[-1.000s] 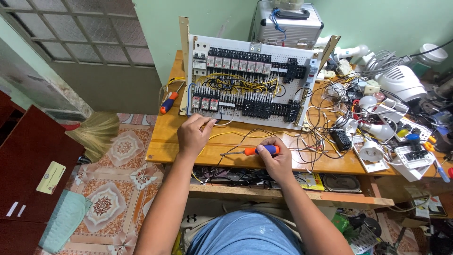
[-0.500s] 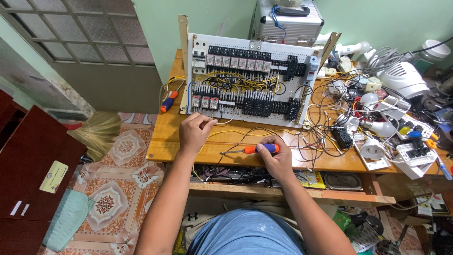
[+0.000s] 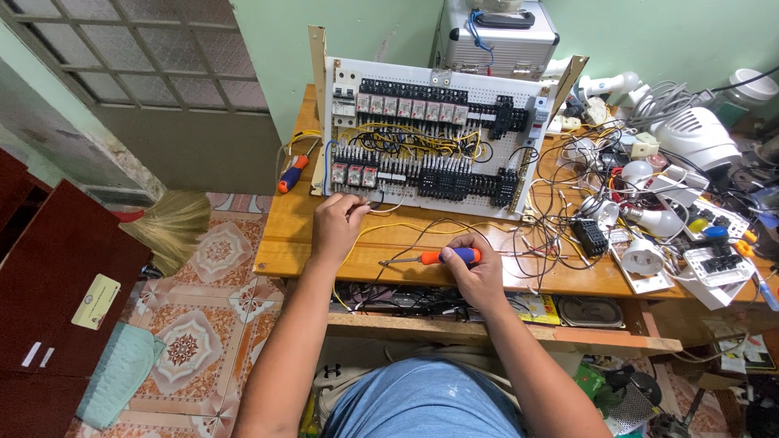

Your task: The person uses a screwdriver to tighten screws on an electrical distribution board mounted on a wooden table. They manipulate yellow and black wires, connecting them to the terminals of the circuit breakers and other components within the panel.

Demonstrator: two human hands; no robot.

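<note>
The left hand (image 3: 337,225) rests at the foot of a white perforated panel (image 3: 434,134) propped upright on the wooden bench (image 3: 284,243), its fingers pinched on a thin wire (image 3: 388,211) below rows of black blocky relays. The right hand (image 3: 475,272) lies on the bench's front edge, fingers curled around the orange-and-blue handle of a screwdriver (image 3: 434,257), whose slim metal shaft points left. Yellow and black wires loop across the panel. A second screwdriver (image 3: 290,173) lies left of the panel.
</note>
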